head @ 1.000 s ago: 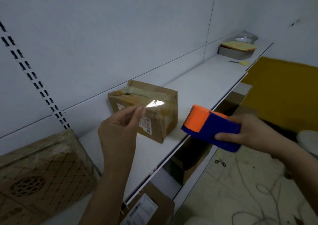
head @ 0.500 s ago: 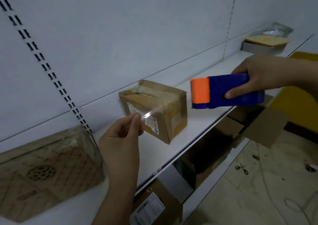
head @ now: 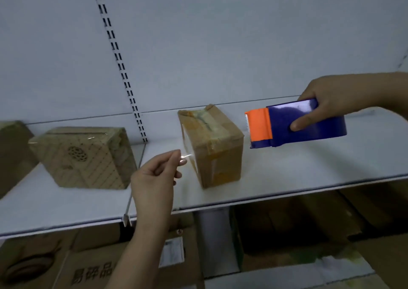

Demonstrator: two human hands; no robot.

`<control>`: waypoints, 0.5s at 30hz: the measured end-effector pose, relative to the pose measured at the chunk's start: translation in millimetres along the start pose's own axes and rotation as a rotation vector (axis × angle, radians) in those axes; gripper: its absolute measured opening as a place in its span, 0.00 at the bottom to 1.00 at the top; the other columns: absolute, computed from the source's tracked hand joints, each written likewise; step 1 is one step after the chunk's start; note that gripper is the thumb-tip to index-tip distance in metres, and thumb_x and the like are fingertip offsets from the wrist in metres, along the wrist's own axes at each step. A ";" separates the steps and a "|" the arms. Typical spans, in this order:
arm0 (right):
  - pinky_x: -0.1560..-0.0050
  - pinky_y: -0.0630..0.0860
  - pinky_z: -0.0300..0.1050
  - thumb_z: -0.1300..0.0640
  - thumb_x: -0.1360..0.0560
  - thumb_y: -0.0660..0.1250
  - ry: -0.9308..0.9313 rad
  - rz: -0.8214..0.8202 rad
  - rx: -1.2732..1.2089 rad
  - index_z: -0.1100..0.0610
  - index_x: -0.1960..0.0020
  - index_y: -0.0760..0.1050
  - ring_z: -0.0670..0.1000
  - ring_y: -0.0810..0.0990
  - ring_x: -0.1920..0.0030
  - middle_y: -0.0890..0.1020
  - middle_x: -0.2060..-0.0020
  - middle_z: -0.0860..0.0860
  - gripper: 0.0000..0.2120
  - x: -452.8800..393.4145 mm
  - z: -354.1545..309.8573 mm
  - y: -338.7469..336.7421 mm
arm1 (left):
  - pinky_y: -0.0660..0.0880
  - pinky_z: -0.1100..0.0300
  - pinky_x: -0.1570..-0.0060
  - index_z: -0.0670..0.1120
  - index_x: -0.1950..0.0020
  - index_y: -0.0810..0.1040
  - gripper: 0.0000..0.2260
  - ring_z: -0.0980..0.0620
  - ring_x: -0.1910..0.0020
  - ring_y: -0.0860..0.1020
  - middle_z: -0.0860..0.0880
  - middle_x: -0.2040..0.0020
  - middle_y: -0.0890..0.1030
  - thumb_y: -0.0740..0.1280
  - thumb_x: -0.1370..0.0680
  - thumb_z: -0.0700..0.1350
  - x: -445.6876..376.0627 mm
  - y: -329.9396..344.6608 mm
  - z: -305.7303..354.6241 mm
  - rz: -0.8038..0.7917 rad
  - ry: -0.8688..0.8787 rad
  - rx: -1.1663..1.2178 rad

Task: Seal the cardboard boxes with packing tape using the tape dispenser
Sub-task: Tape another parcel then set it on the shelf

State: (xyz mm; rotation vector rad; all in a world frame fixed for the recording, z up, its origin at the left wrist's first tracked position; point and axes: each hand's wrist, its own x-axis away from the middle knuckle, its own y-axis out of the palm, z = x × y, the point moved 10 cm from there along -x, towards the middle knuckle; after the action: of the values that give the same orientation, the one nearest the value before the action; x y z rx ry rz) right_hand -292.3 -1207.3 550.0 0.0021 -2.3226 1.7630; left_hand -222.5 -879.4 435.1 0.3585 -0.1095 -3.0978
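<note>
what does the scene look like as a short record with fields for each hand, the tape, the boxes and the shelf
left hand: left hand pinches the free end of the clear packing tape
right hand: right hand grips the blue and orange tape dispenser in the air
target box: plain brown cardboard box on the white shelf, old tape on top
other box: patterned cardboard box to its left
tape on box: not yet laid

Left hand [head: 154, 178] raised, thumb and forefinger pinched together, right hand [head: 326, 103] extended, fingers curled in a grip
</note>
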 end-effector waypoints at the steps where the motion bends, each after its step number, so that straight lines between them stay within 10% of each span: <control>1: 0.65 0.73 0.39 0.28 0.45 0.68 -0.017 -0.007 0.006 0.54 0.62 0.81 0.46 0.82 0.69 0.84 0.69 0.47 0.29 -4.6 0.4 -0.9 | 0.75 0.63 0.64 0.47 0.51 0.86 0.04 0.58 0.67 0.78 0.50 0.60 0.86 0.72 0.23 0.45 1.9 0.0 0.2 0.016 -0.002 -0.010; 15: 0.60 0.76 0.40 0.25 0.45 0.72 0.051 -0.126 -0.141 0.53 0.62 0.83 0.50 0.84 0.63 0.86 0.63 0.50 0.31 -39.8 14.7 26.2 | 0.73 0.66 0.63 0.48 0.53 0.85 0.04 0.62 0.69 0.74 0.55 0.63 0.85 0.71 0.22 0.46 -34.0 4.1 -23.6 -0.031 -0.013 -0.090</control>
State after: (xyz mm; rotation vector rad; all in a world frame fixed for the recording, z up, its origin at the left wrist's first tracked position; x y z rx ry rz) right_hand -259.7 -1219.4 514.3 0.0770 -2.3496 1.5209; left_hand -184.0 -884.1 420.2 0.3399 0.0361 -3.1229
